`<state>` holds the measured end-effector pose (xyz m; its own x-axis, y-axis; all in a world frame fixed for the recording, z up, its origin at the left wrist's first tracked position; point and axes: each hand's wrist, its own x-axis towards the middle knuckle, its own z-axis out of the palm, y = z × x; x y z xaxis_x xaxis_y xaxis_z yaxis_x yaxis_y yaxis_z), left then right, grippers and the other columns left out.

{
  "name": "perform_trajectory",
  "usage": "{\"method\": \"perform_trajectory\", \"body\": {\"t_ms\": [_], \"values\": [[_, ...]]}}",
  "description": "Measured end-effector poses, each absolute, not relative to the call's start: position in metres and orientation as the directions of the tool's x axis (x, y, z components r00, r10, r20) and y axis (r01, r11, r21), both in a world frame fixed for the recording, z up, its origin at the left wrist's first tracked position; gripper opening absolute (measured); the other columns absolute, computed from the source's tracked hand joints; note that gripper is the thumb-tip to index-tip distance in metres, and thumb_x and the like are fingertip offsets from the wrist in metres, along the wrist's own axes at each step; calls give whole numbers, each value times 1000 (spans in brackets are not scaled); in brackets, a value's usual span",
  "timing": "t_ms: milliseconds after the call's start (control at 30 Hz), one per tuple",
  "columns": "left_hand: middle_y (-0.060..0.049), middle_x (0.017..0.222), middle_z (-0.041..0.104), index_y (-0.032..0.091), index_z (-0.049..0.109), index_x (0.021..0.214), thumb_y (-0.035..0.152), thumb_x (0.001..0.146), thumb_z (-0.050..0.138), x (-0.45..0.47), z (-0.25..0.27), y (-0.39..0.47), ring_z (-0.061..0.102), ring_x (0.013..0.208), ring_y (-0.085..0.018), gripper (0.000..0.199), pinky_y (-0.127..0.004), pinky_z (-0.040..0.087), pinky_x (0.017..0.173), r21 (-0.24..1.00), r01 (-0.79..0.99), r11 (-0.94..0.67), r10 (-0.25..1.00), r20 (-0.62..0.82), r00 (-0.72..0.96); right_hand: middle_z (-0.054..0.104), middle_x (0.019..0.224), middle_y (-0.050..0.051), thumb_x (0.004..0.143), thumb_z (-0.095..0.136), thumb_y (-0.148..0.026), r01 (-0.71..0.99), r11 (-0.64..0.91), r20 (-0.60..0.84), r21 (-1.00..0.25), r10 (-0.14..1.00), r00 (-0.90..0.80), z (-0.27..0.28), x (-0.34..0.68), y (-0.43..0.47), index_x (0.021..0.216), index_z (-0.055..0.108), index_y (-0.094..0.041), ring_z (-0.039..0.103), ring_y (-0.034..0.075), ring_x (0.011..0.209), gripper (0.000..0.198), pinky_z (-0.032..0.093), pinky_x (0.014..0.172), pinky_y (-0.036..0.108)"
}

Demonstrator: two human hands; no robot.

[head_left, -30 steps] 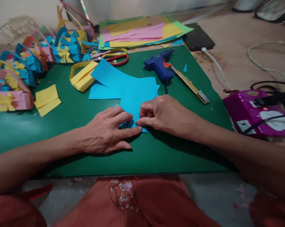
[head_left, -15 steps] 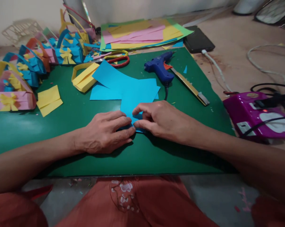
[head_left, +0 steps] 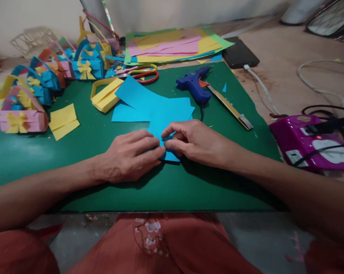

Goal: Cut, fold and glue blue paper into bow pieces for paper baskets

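Observation:
A sheet of blue paper (head_left: 163, 110) lies on the green board (head_left: 103, 198), its near end between my hands. My left hand (head_left: 129, 156) rests at its left edge, fingers together and bent over the paper, holding it. My right hand (head_left: 189, 140) is closed, thumb and forefinger on the paper beside my left fingertips; its other fingers are curled under. Other blue paper pieces (head_left: 129, 113) lie beneath and behind this sheet. A yellow paper basket (head_left: 107, 95) lies tilted just to the left of them.
Behind are scissors (head_left: 149, 77), a blue glue gun (head_left: 193, 85), a cutter knife (head_left: 229, 105) and stacked coloured paper (head_left: 172, 45). Several finished paper baskets (head_left: 23, 121) and a folded yellow piece (head_left: 64, 121) are at left. A purple power socket (head_left: 311, 140) with cables stands at right.
The view has shifted slightly. My right thumb and forefinger have moved a little up the paper, so more of its near corner shows. My left hand stays at the paper's left edge.

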<state>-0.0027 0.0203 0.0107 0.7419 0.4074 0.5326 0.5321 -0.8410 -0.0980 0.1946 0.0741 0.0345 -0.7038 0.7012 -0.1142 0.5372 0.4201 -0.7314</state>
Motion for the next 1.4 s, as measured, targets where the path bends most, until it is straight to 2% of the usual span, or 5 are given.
{"method": "perform_trajectory", "body": {"t_ms": [133,267,667,1033,1400], "values": [[-13,115,59,15,53,116,26,86,56,-5,6,25,52,111,-27,32,-45,48,91,6,706,-708,597,538,595,55,54,-4,81,52,-24,540,422,-127,-728,691,-711,35,195,75,80,63,-14,44,8,50,15,27,50,24],[-16,125,52,15,47,125,29,87,54,-6,1,29,47,118,-29,41,-49,43,98,99,730,-677,671,492,555,52,52,-5,79,52,-25,522,459,-155,-719,626,-764,38,196,76,62,58,-15,41,7,49,21,27,51,24],[-17,124,53,14,52,120,26,88,51,-5,1,28,49,116,-28,35,-49,44,96,143,708,-691,688,430,585,39,45,-7,75,60,-32,628,481,-280,-612,611,-741,45,196,68,56,60,-17,33,6,45,24,21,49,26],[-15,113,61,9,56,113,20,87,51,-3,2,28,51,114,-27,29,-46,46,97,82,655,-751,617,442,651,43,46,-4,76,54,-18,680,582,-171,-446,690,-703,46,188,54,54,56,-17,32,8,47,22,17,51,28],[-7,91,65,15,58,109,24,90,49,-6,0,28,57,83,-17,22,-35,49,80,78,658,-749,604,490,628,37,45,-5,75,52,-14,634,592,-204,-497,631,-749,46,190,62,49,44,-17,30,7,47,27,17,50,28]]}}
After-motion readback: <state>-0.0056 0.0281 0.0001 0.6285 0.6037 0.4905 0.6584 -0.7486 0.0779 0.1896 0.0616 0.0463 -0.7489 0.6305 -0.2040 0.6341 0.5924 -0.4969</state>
